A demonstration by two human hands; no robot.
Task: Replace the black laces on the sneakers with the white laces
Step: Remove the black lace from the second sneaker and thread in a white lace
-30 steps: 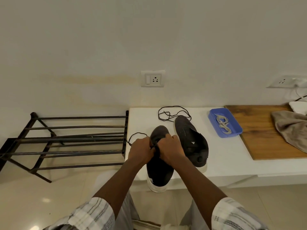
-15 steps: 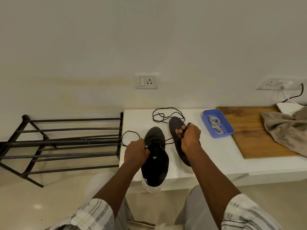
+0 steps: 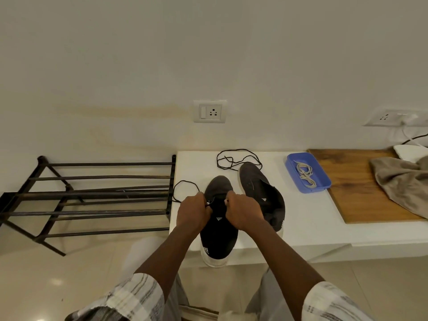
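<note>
**Right hand back at the eyelets for another pull**

Left of the bench stands a rack, which plays no part here. A slack loop of black lace lies over the bench's left edge and runs into the left hand. This hand has kept its place over the last second, its fingers curled and pinching the lace beside the near sneaker, whose heel overhangs the front edge.

The change is on the other side. Half a second ago the right hand was drawn out over the far sneaker, pulling a length of lace clear. Now it is back at the near sneaker's eyelet row, close to the left hand, its fingers curled on the short strand stretched between the two hands. I read this as one pull done and a fresh grip taken for the next crossing.

The far sneaker shows no lace. A loose lace lies coiled at the back edge just behind its toe, so that shoe looks already stripped. The near sneaker is still part-laced in black.

The white laces sit bundled in the blue tray, well to the right and untouched. Past the tray, a cloth lies on a board. By my judgement the removal is past halfway and the relacing has not begun.
</note>
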